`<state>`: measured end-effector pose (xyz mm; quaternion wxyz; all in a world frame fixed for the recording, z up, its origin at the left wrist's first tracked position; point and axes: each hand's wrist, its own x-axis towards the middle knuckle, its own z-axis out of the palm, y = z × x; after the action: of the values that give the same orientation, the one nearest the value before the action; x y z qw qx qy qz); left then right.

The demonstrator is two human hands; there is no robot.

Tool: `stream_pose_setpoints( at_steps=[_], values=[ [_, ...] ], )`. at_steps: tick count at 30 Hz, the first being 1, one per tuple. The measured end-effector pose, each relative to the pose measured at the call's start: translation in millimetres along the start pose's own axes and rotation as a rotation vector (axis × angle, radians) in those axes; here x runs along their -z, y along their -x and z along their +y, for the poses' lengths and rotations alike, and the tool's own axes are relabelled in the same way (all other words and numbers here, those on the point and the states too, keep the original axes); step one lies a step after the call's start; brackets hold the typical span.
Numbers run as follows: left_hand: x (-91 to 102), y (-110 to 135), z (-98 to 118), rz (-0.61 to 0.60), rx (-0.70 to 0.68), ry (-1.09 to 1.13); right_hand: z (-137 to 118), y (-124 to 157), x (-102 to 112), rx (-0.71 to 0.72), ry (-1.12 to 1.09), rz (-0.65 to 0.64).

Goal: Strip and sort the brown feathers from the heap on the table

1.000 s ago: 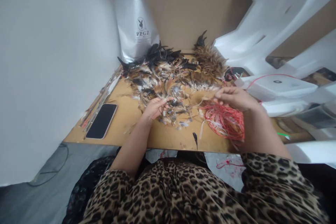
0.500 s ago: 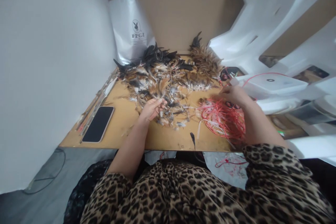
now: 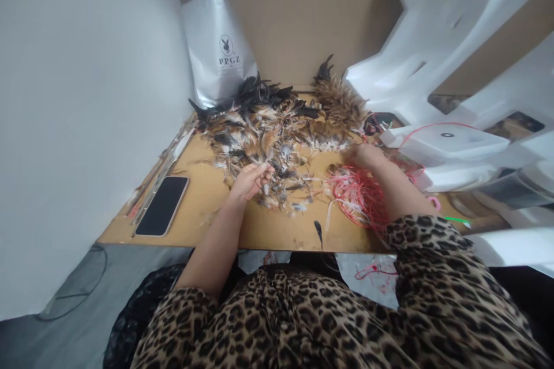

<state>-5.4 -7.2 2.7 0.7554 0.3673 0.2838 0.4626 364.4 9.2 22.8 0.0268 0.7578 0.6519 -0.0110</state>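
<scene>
A heap of brown, black and white feathers (image 3: 277,127) covers the back of a small wooden table (image 3: 203,202). My left hand (image 3: 251,180) rests at the heap's near edge, fingers curled in a pinch on a few small feathers. My right hand (image 3: 366,155) reaches to the far right side of the heap, just beyond a tangle of red and white string (image 3: 357,196); its fingers are curled but mostly hidden behind the knuckles. My leopard-print sleeve (image 3: 424,242) lies over the string.
A black phone (image 3: 163,205) lies face up at the table's left edge beside thin metal strips (image 3: 167,158). A silver bag (image 3: 219,46) leans against the cardboard back. White foam pieces (image 3: 450,141) with a red cord crowd the right side.
My right hand has moved from above the string forward and slightly left toward the feather heap. The left hand has stayed at the near feathers.
</scene>
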Motion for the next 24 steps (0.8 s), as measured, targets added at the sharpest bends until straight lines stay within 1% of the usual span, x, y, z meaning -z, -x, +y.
stream_pose_setpoints(
  at_steps=[2,3,5,6,8,10,13,16,20,24],
  values=[
    [0.0,0,0,0.002,-0.001,0.001,-1,-2,10,-0.032,-0.106,0.009],
    [-0.2,0,1,0.001,-0.001,0.002,-1,-2,17,-0.038,-0.194,0.022],
    [-0.8,1,1,-0.003,-0.003,0.000,-5,0,32,-0.038,-0.431,0.076],
    [-1.2,1,2,-0.004,-0.003,-0.001,-8,2,39,-0.033,-0.568,0.068],
    [-2.0,2,2,-0.009,-0.004,0.000,-16,7,52,-0.016,-0.828,0.017],
    [-2.4,3,3,-0.010,-0.009,0.010,-26,13,59,0.008,-1.065,-0.034],
    [-2.0,3,2,-0.008,-0.003,0.014,-45,21,64,0.071,-1.319,-0.116],
    [-0.5,2,1,-0.024,0.015,-0.001,-68,29,67,0.149,-1.442,-0.166],
    [2.9,0,-1,-0.041,0.015,0.044,-108,39,67,0.272,-1.484,-0.184],
    [6.4,-1,-3,-0.084,0.028,0.074,-149,44,55,0.327,-1.514,-0.176]
  ],
)
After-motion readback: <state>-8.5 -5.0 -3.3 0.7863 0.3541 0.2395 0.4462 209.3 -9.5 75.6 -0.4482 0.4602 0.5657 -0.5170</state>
